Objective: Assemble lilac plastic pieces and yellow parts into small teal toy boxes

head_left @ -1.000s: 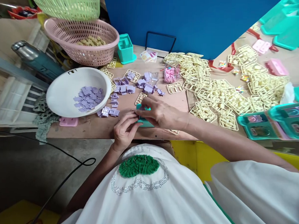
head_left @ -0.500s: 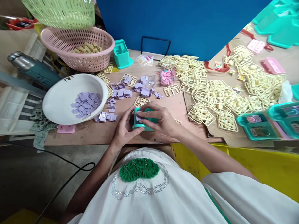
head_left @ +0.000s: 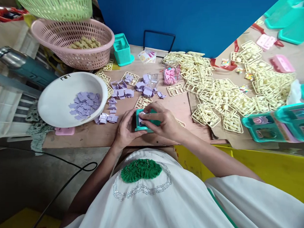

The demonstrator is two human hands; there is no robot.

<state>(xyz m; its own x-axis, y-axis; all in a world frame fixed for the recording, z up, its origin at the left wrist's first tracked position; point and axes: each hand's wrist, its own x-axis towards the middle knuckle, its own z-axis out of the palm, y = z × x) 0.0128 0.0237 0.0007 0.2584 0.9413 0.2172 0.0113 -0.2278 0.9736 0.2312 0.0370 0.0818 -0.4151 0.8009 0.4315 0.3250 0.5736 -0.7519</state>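
Note:
Near the table's front edge my left hand (head_left: 125, 130) wraps round the left side of a small teal plastic box (head_left: 140, 127), its thumb along the near rim. My right hand (head_left: 161, 123) reaches over the box from the right, fingers bent together inside it. Between those fingertips and the box's left wall shows a small pale purple piece (head_left: 141, 117), mostly covered by the fingers. Just beyond the hands lies a cream plastic frame of parts (head_left: 143, 102). Loose purple plastic parts (head_left: 147, 90) lie behind it and to the left.
A white bowl (head_left: 49, 105) of flat purple pieces stands at left, with a pink basket (head_left: 71, 54) behind it. Cream part frames (head_left: 215, 93) heap across the right. A clear box of pink pieces (head_left: 171, 75) stands mid-table; teal trays (head_left: 263, 129) sit at far right.
The view has shifted slightly, so the bowl and baskets appear farther left. Both hands stay at the teal box, with the right fingers still at its left inner side.

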